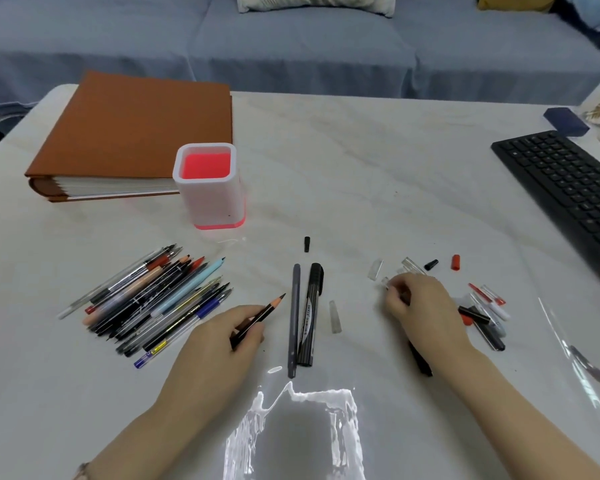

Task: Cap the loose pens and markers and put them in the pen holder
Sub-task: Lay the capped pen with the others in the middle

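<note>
The left hand (222,337) grips a dark pencil (258,318) with its fingers curled round it, and the sharp tip points up and away. The right hand (420,306) is curled down over the caps (455,262) on the right. A small clear cap sits at its fingertips, but one cannot tell if the hand really holds it. The holder (208,199) stands up the table (361,168), well apart from both hands, and nothing shows inside it. A pile of pens (146,303) lies to the left with bare tips. A grey pen (295,320) and a marker (310,313) lie side by side in the middle. Things could go wrong here. The clear caps are hard to see on the pale table, so the hand may pick one that does not fit. A small cap could slip and roll off. The bare tips could also leave marks.
</note>
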{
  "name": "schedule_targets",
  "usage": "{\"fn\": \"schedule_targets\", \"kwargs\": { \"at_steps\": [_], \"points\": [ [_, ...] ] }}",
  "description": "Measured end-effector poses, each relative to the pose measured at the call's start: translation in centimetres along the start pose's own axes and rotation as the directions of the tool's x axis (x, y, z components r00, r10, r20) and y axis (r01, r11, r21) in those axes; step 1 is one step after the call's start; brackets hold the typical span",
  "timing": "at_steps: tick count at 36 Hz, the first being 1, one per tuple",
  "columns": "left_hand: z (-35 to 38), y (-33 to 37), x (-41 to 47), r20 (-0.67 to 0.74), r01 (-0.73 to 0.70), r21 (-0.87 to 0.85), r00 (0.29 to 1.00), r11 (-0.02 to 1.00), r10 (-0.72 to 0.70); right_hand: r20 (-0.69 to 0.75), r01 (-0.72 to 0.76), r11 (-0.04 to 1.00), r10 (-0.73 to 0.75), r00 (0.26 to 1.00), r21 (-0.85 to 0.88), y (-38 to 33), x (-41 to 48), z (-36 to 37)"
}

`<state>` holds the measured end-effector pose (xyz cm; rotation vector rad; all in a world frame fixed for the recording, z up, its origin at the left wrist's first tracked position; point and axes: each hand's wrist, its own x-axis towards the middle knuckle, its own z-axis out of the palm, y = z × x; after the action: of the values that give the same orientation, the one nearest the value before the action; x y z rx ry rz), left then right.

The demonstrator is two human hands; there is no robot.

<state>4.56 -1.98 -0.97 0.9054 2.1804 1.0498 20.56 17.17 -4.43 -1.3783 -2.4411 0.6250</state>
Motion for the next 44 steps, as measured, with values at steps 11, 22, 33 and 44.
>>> {"fn": "schedule_targets", "kwargs": {
  "at_steps": [11,22,33,44],
  "points": [
    [-0.1,-0.3,0.0,-0.006,0.029,-0.027,1.0,0.999,-0.029,0.141,0.139,0.989,-0.144,0.979,0.047,-3.2,-1.7,1.5],
    [-0.6,-0.6,-0.4,-0.025,0.067,-0.072,0.997,0.995,-0.069,0.252,-0.006,0.999,-0.005,0.968,0.045,-6.0,-1.9,3.3],
    [-0.3,-0.3,-0.3,-0.012,0.071,-0.15,0.997,0.986,-0.074,0.254,-0.05,0.989,0.013,0.967,0.139,-5.6,-1.4,2.7],
    [-0.1,-0.2,-0.6,0.012,0.033,-0.227,0.999,0.973,-0.031,0.298,-0.316,0.2,0.117,0.947,0.927,-8.1,-3.1,0.6]
  ]
}}
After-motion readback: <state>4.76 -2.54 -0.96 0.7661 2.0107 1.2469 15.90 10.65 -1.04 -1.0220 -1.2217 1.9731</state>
